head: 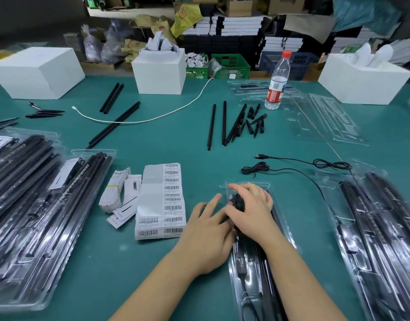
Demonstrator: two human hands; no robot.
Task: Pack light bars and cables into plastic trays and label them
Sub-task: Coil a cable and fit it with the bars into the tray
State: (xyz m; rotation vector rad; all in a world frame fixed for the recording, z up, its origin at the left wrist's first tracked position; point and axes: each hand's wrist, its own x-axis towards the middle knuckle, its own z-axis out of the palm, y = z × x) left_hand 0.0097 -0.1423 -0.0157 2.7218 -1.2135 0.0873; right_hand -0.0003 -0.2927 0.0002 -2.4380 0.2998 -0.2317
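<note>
Clear plastic tray [278, 230], on green table [199, 144] before person | coiled black cable [238, 201] pressed into top pocket by right hand [250, 209], fingers curled over | left hand [206, 237] flat, steadying | risk: coil springing out if released unseated.

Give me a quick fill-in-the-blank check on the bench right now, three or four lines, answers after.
1. Both hands press on the clear tray in front; the right hand covers a coiled black ____.
2. The water bottle has a ____ cap.
3. The barcode label sheet lies to the ____ of the left hand.

Answers: cable; red; left
</note>
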